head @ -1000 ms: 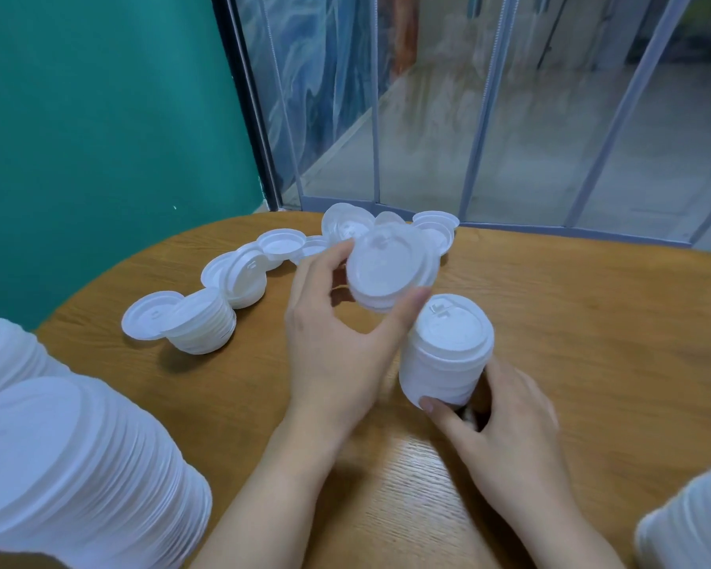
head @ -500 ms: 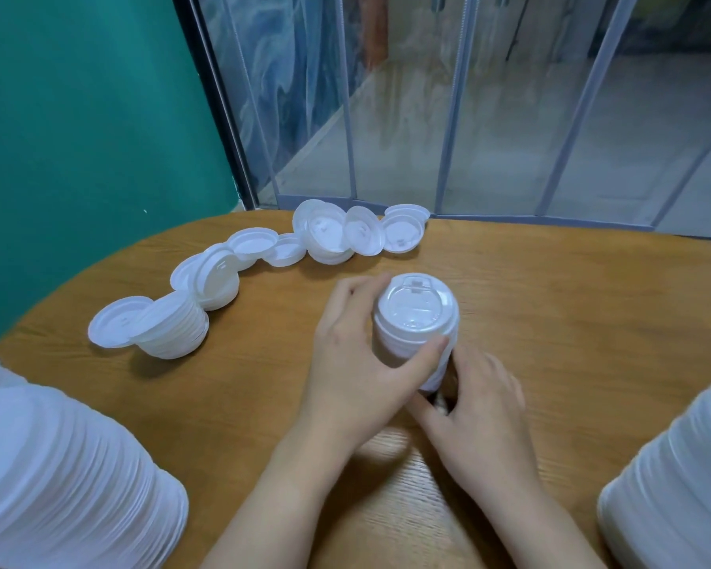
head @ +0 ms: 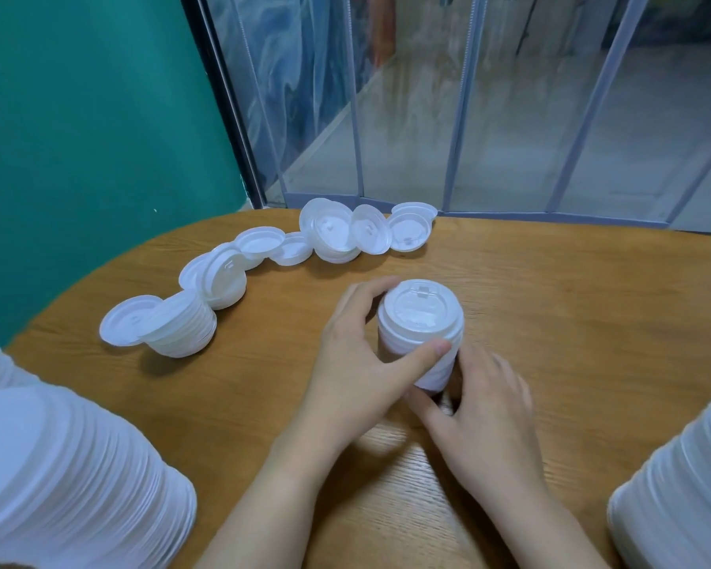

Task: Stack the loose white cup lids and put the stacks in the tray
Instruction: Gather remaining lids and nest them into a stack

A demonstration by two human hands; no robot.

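A short stack of white cup lids (head: 421, 326) stands upright on the round wooden table (head: 571, 305). My left hand (head: 358, 363) grips the top of this stack, thumb in front and fingers behind. My right hand (head: 485, 408) holds the stack's base from the near right side, fingers curled round it. Loose white lids (head: 333, 236) lie in a curved row across the far left of the table, some leaning on edge. A small tilted pile of lids (head: 181, 326) lies at the row's left end. No tray is in view.
A tall lid stack (head: 66, 478) fills the near left corner and another tall lid stack (head: 682, 486) the near right corner. A teal wall (head: 79, 137) stands at the left, with glass panels (head: 489, 96) behind the table's far edge.
One second ago my left hand held a few lids in the air above the stack. It has set them on top and now grips the taller stack. My right hand stayed at the base.
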